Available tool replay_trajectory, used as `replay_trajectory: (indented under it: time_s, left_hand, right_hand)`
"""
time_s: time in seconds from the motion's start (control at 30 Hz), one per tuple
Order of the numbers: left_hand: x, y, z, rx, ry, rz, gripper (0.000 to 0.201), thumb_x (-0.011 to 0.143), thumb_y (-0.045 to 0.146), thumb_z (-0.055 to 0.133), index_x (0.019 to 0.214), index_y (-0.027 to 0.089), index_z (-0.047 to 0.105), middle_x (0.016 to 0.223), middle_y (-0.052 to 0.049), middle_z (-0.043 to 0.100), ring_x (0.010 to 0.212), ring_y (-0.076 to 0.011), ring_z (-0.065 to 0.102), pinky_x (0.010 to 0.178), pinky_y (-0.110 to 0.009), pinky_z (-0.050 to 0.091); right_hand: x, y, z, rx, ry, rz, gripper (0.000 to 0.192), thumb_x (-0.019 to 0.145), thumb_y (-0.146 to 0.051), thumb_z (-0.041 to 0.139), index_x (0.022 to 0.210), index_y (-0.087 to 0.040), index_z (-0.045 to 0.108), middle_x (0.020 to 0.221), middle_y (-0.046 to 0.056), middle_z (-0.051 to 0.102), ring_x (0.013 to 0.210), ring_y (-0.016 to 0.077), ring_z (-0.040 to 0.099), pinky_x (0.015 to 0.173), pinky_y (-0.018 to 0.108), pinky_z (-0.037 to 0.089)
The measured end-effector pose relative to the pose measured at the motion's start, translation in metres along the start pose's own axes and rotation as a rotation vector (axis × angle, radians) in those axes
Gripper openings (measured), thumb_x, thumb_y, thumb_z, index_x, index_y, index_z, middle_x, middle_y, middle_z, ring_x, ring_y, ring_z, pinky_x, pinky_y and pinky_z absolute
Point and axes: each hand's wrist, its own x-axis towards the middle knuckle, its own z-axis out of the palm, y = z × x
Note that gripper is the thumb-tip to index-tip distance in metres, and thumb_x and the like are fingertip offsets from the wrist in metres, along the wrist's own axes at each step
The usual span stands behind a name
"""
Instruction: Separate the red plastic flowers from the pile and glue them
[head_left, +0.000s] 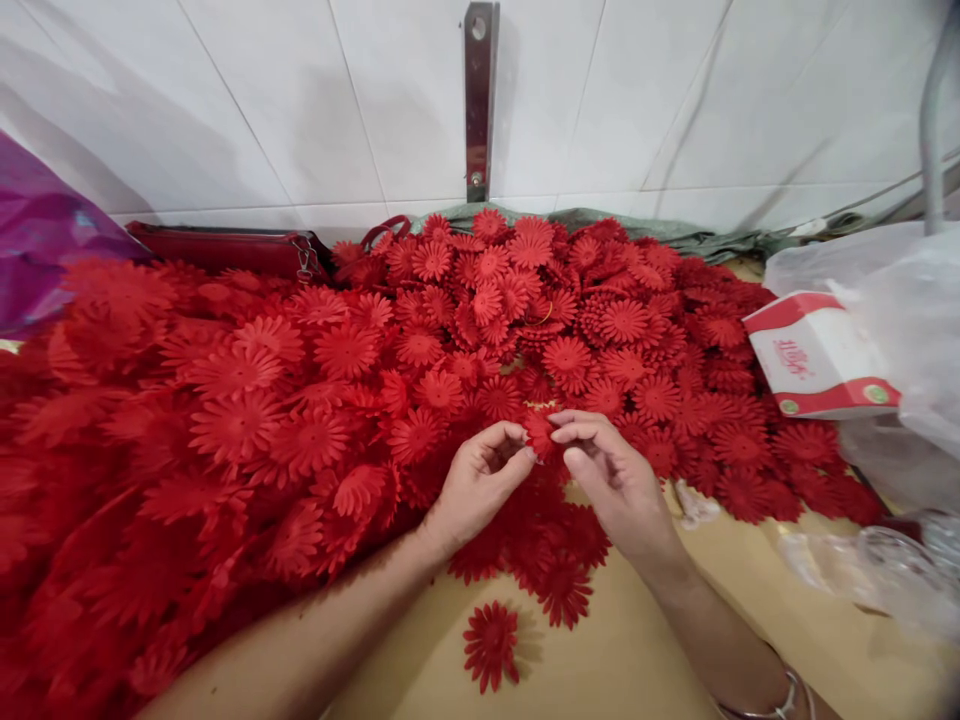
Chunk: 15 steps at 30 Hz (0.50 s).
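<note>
Left hand [476,480] and right hand [611,475], each grip pinched tight on one red flower [540,435] between them.

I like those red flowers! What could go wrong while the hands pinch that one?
The small red flower is pinched only by fingertips of the left hand and right hand, so it might slip into the flower heap. A forearm could also sweep the loose flower off the table.

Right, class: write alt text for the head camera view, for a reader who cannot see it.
Two bare hands, the left hand and the right hand, pinch one small red flower piece between their fingertips above a tan table. A large heap of red plastic flowers spreads to a white tiled wall; a red-and-white box sits at right.
</note>
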Motion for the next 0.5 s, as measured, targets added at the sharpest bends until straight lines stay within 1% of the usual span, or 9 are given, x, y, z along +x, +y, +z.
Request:
replay_trajectory:
  time_s: [0.07, 0.13, 0.2, 0.27, 0.33, 0.4, 0.5]
  left_hand:
    - [-0.001, -0.003, 0.000, 0.031, -0.018, 0.029, 0.027, 0.080, 0.040, 0.078, 0.086, 0.017, 0.065, 0.078, 0.001, 0.062, 0.072, -0.0124, 0.053, 0.072, -0.023, 0.045]
    - [-0.002, -0.005, 0.000, 0.084, -0.028, 0.073, 0.024, 0.081, 0.038, 0.078, 0.088, 0.018, 0.068, 0.082, -0.001, 0.066, 0.076, -0.0143, 0.057, 0.076, -0.025, 0.047]
    - [-0.002, -0.007, 0.000, 0.133, -0.025, 0.108, 0.022, 0.084, 0.038, 0.076, 0.090, 0.018, 0.070, 0.089, -0.004, 0.071, 0.083, -0.0167, 0.062, 0.082, -0.027, 0.049]
    - [-0.001, -0.008, 0.001, 0.155, -0.005, 0.117, 0.021, 0.086, 0.038, 0.074, 0.092, 0.018, 0.071, 0.093, -0.004, 0.072, 0.087, -0.0176, 0.063, 0.085, -0.028, 0.049]
    - [-0.001, -0.007, 0.002, 0.143, 0.016, 0.099, 0.022, 0.086, 0.039, 0.073, 0.092, 0.018, 0.071, 0.090, -0.004, 0.071, 0.084, -0.0163, 0.061, 0.081, -0.027, 0.048]
    - [0.000, -0.006, 0.003, 0.111, 0.035, 0.066, 0.023, 0.085, 0.040, 0.074, 0.089, 0.017, 0.069, 0.082, -0.001, 0.067, 0.075, -0.0136, 0.056, 0.073, -0.024, 0.046]
    - [0.001, -0.003, 0.003, 0.063, 0.047, 0.020, 0.028, 0.081, 0.042, 0.077, 0.084, 0.017, 0.064, 0.073, 0.002, 0.059, 0.067, -0.0110, 0.048, 0.064, -0.022, 0.042]
  right_hand:
    - [-0.002, 0.001, 0.003, 0.037, -0.008, -0.004, 0.030, 0.085, -0.043, 0.078, 0.104, -0.025, 0.063, 0.124, 0.009, 0.065, 0.122, 0.0239, 0.063, 0.107, 0.042, 0.051]
    - [-0.003, 0.001, 0.005, 0.020, 0.000, 0.024, 0.033, 0.083, -0.040, 0.081, 0.104, -0.025, 0.060, 0.126, 0.009, 0.065, 0.121, 0.0234, 0.064, 0.108, 0.043, 0.050]
    - [-0.003, 0.000, 0.004, -0.034, 0.015, 0.043, 0.023, 0.090, -0.038, 0.073, 0.104, -0.025, 0.061, 0.127, 0.010, 0.066, 0.120, 0.0225, 0.065, 0.108, 0.043, 0.049]
    - [-0.002, -0.003, 0.000, -0.094, 0.030, 0.018, 0.014, 0.096, -0.036, 0.065, 0.104, -0.024, 0.065, 0.126, 0.010, 0.067, 0.121, 0.0221, 0.065, 0.108, 0.043, 0.049]
    - [0.000, -0.006, -0.004, -0.153, 0.062, -0.027, 0.013, 0.099, -0.034, 0.060, 0.101, -0.024, 0.069, 0.124, 0.009, 0.068, 0.119, 0.0216, 0.065, 0.107, 0.043, 0.049]
    - [0.002, -0.007, -0.008, -0.185, 0.107, -0.060, 0.014, 0.099, -0.032, 0.059, 0.097, -0.025, 0.071, 0.121, 0.008, 0.069, 0.116, 0.0208, 0.065, 0.106, 0.042, 0.049]
    - [0.003, -0.006, -0.009, -0.162, 0.138, -0.037, 0.011, 0.097, -0.032, 0.063, 0.095, -0.024, 0.071, 0.116, 0.007, 0.072, 0.111, 0.0203, 0.067, 0.104, 0.041, 0.051]
